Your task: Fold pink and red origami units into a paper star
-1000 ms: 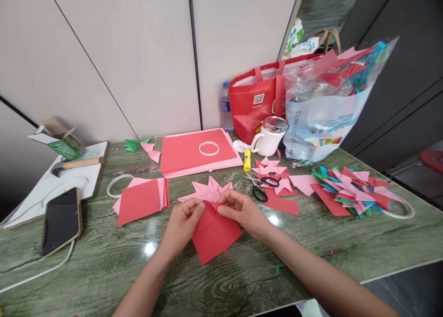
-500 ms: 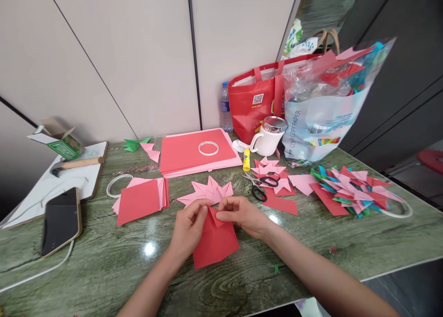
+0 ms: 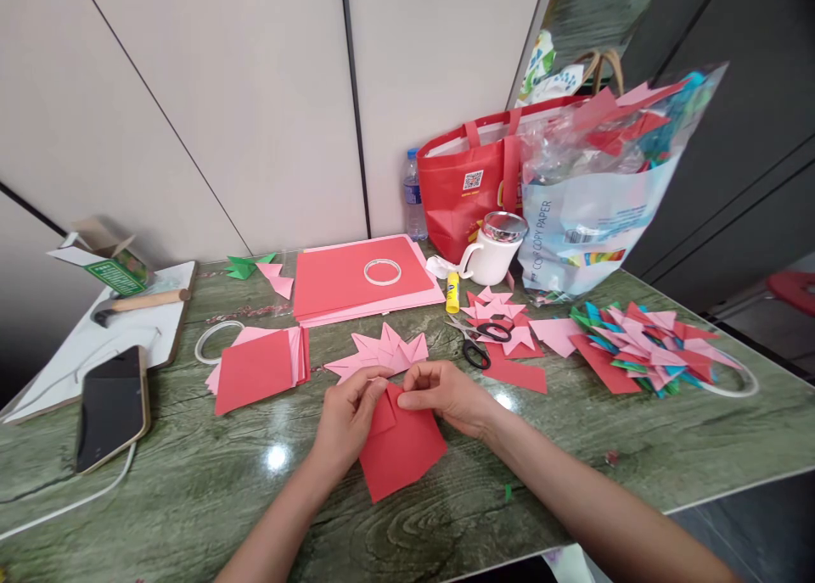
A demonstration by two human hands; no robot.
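A red sheet of paper (image 3: pixel 403 454), partly folded at its top, is held just above the table between both hands. My left hand (image 3: pixel 349 417) pinches its upper left part, thumb on top of a folded flap. My right hand (image 3: pixel 449 399) pinches the upper right edge between thumb and fingers. Right behind the hands lies a pink folded-paper star shape (image 3: pixel 390 351), its lower part hidden. To the left sits a stack of red and pink paper squares (image 3: pixel 255 372). Black-handled scissors (image 3: pixel 476 354) rest to the right, on red and pink folded pieces (image 3: pixel 497 310).
Red and pink sheets (image 3: pixel 337 282) lie at the back with a tape roll (image 3: pixel 382 271) on top. A glue stick (image 3: pixel 452 294), white mug (image 3: pixel 493 256), red bag (image 3: pixel 449 193) and paper packet (image 3: pixel 573 227) stand back right. A phone (image 3: pixel 113 409) is at left, folded pieces (image 3: pixel 655 345) at right.
The red paper has turned slightly in my hands, its lower end swinging right. A folded flap now shows by my left thumb, while the flap near my right fingers looks changed.
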